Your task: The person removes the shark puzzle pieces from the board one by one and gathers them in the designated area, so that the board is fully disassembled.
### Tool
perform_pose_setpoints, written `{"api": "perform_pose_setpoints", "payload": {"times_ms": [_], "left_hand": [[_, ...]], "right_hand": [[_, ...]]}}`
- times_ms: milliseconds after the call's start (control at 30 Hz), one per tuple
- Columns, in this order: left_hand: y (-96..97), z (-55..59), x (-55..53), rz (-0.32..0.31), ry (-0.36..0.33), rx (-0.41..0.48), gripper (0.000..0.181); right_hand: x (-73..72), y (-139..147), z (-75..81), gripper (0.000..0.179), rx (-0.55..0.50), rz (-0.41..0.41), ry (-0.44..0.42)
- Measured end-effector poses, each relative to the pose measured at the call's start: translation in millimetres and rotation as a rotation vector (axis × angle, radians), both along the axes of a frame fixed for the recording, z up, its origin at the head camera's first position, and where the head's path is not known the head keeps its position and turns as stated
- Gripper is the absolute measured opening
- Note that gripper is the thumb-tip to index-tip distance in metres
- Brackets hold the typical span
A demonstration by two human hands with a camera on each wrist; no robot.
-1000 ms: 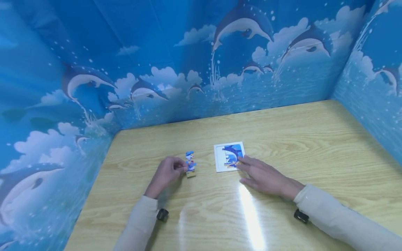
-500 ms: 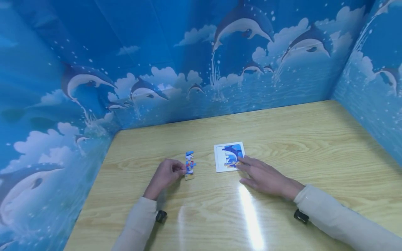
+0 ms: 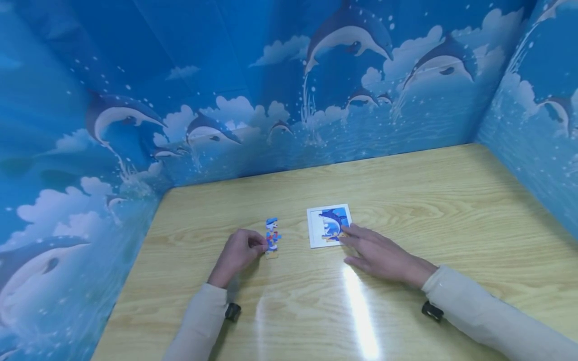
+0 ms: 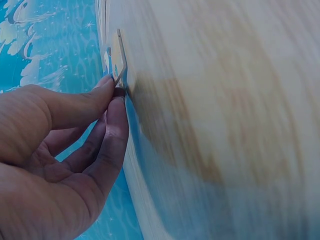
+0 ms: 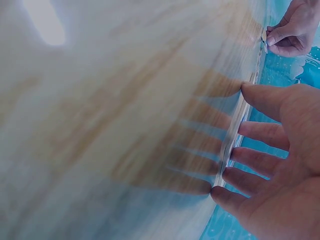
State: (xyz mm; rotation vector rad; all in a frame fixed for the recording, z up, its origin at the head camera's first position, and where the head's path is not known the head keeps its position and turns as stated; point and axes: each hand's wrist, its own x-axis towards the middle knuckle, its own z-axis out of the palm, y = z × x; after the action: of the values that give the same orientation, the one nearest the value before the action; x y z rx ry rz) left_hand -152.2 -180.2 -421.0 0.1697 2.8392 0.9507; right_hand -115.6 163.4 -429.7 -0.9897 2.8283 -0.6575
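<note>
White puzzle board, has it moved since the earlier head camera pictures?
No, not visibly. Judged against the far edge of the table, the white puzzle board keeps its place, the right hand at its right side.

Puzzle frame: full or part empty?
Part empty: in the head view, the puzzle frame shows bare white left of the dolphin pieces.

Head view: moderate light is filling the scene; a white glare strip (image 3: 361,311) is streaking the glossy surface (image 3: 415,200); soft shadow is lying beside the left sleeve (image 3: 196,318). Wrist views: dimmer; wood grain (image 5: 120,115) is blurring; surface is mirroring the right grip (image 5: 295,160); a glare patch (image 5: 45,22) is whitening the upper left
</note>
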Motion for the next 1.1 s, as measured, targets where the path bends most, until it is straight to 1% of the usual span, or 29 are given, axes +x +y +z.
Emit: {"api": "perform_pose_setpoints", "payload": {"times_ms": [367, 500, 667, 867, 1000, 1100], "left_hand": [[1.3, 1.2, -0.2, 0.011, -0.01, -0.004, 0.006], [2.6, 1.6, -1.0, 0.017, -0.017, -0.01, 0.006], [6.6, 2.6, -1.8, 0.018, 0.002, -0.01, 0.006], [13.5, 3.8, -3.2, 0.008, 0.023, -0.002, 0.005], [20.2, 6.5, -6.1, -0.023, 0.033, 0.015, 0.005], [27.2, 9.9, -7.9, -0.043, 0.026, 0.005, 0.007]], "right_hand": [[-0.4, 0, -2.1, 0.054, -0.002, 0.001, 0.006], [-0.9, 0, -1.3, 0.054, -0.002, -0.006, -0.006], [-1.6, -2, 0.7, 0.055, -0.006, -0.022, -0.03], [-1.3, -3, 2.6, 0.054, -0.018, -0.031, -0.022], [-1.3, -3, 2.7, 0.053, -0.021, -0.034, -0.007], [-1.4, -3, 2.8, 0.052, -0.022, -0.038, -0.012]]}}
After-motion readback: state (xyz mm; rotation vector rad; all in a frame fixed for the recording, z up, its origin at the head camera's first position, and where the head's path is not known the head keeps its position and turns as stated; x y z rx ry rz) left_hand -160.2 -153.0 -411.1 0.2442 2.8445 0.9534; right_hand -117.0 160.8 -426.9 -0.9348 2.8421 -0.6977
